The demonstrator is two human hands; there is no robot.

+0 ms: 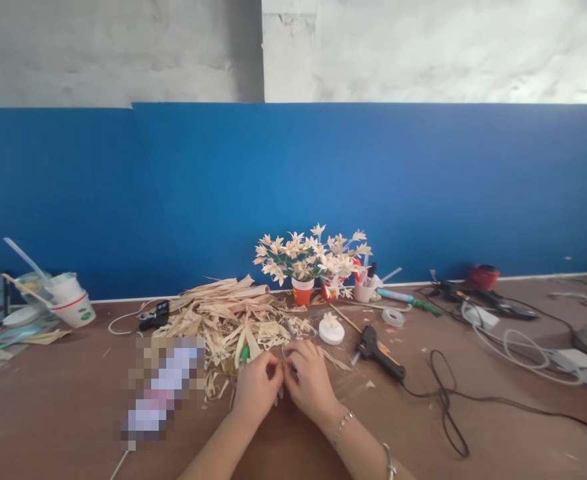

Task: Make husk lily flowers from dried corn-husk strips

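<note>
My left hand [257,388] and my right hand [309,377] meet over the brown table, fingertips pressed together. Both are closed. A thin grey tool [290,329] sticks up from my right hand's fingers. Whatever my left fingers pinch is too small and hidden to name. Just beyond my hands lies a heap of pale dry husk strips [223,320], with a green item [246,353] at its near edge. A round white dish [331,330] with a pale flower piece on it stands right of the heap. The black glue gun [379,353] lies to the right of my right hand.
Pale flowers [313,253] stand in red cups [302,293] by the blue partition [223,193]. A tape roll [393,318] sits behind the glue gun, whose black cable [443,393] loops right. White cups [73,310] are at left, near a blurred-out device [160,393]. A power strip [586,370] lies far right.
</note>
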